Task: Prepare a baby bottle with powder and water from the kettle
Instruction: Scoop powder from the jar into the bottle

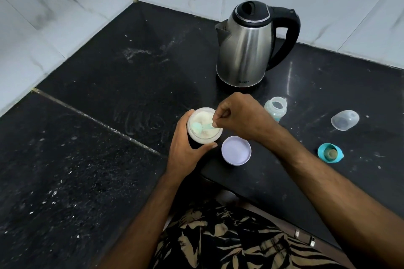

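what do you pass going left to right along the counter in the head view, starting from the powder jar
powder jar held by the left hand → white lid → baby bottle → teal nipple ring → clear cap

A black speckled bench [76,181] is filling most of the view, with pale smears and white flecks lying across its top and a thin seam [98,122] running over it at a slant. White marble-veined wall tiles [65,6] are rising behind it and meeting in a corner. Leaf-patterned black and tan clothing [229,242] is showing at the near edge.
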